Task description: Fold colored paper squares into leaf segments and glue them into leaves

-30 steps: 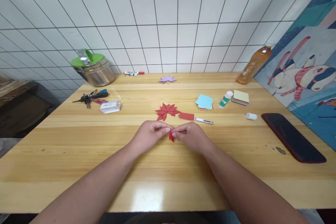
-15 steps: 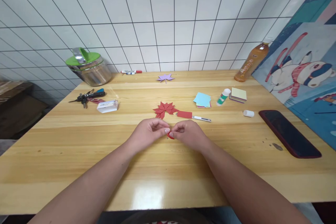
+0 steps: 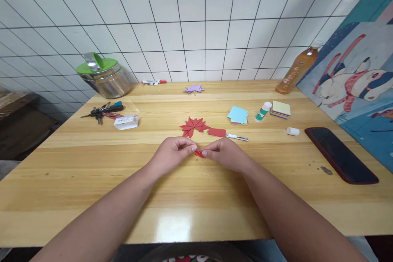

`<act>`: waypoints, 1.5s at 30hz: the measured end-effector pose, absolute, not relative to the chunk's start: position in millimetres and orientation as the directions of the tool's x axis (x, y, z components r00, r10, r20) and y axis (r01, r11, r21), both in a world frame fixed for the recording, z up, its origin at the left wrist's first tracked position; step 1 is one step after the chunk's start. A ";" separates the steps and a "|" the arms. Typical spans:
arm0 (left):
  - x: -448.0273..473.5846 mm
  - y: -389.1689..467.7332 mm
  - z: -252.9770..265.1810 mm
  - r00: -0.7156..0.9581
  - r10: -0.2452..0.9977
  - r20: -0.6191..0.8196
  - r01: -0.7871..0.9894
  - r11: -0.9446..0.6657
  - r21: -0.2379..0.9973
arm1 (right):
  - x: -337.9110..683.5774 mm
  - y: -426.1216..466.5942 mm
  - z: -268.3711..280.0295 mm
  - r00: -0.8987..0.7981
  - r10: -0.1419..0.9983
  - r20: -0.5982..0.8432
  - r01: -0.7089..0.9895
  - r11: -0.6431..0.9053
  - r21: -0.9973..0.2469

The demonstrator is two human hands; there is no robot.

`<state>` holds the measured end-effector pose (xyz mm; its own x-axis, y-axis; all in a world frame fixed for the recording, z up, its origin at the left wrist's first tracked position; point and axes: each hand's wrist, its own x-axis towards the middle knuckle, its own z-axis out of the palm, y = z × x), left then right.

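Note:
Between my two hands is a small folded piece of red paper (image 3: 199,154), held just above the wooden table. My left hand (image 3: 175,152) pinches its left end between thumb and fingers. The other end is pinched by my right hand (image 3: 223,153). Just beyond my hands lies a red folded-paper leaf (image 3: 194,125) with pointed tips. To its right are a flat red paper strip (image 3: 216,132) and a slim white and grey cutter or pen (image 3: 237,137), the strip covering part of it.
At the back lies a purple paper leaf (image 3: 194,89). Rightward are blue paper squares (image 3: 238,114), a glue stick (image 3: 263,111), its white cap (image 3: 292,131), a paper stack (image 3: 280,109), a phone (image 3: 341,155) and a bottle (image 3: 299,69). Keys (image 3: 104,110), a small box (image 3: 126,122) and a steel pot (image 3: 106,80) stand left.
My fingertips have drawn slightly apart, the right ones moving right, so more of the red paper shows. The whole view has shifted a little.

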<state>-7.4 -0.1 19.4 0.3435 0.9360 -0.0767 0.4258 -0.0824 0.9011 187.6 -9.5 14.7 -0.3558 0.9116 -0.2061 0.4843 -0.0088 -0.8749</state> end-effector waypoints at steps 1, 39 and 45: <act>-7.2 -0.1 19.5 0.342 0.937 -0.074 0.427 -0.084 0.900 | 187.5 -9.3 13.0 -0.366 0.907 -0.207 0.487 -0.002 -0.873; -3.9 -3.8 18.3 0.415 0.904 -0.102 0.345 -0.053 0.937 | 183.1 -8.5 4.4 -0.325 0.924 -0.202 0.440 -0.041 -0.897; -3.9 -4.4 17.5 0.412 0.903 -0.120 0.376 -0.049 0.925 | 183.1 -9.9 2.8 -0.278 0.953 -0.117 0.520 0.047 -0.853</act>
